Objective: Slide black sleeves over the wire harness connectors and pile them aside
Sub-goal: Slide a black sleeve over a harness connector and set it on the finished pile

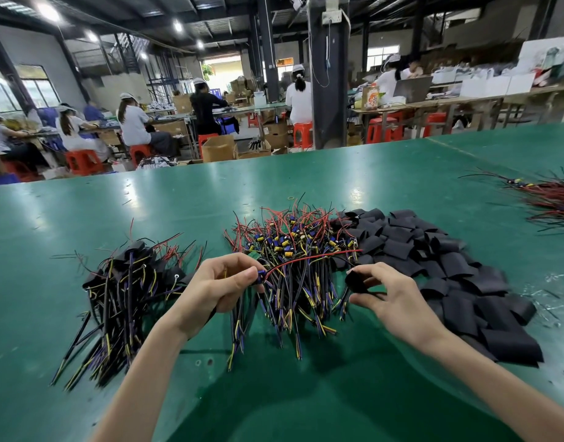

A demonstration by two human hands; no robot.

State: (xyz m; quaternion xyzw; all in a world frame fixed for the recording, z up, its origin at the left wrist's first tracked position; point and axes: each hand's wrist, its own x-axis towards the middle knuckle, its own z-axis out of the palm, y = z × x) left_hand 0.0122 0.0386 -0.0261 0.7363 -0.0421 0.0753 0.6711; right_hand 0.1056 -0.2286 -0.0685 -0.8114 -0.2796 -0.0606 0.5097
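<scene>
My left hand [218, 283] pinches one wire harness [306, 259] by its blue connector, and its red wire arcs off to the right. My right hand [390, 296] holds a black sleeve [358, 280] between thumb and fingers, a short gap right of the connector. Behind and between my hands lies the heap of bare harnesses [293, 260] with blue and yellow parts. A spread of loose black sleeves [433, 260] covers the table to the right. On the left sits the pile of sleeved harnesses [127, 282].
The green table [83, 218] stretches far ahead and to both sides. Another bundle of red and black wires [548, 199] lies at the far right. Small wire scraps [548, 298] dot the table near the right edge. Several seated people work at benches beyond the table.
</scene>
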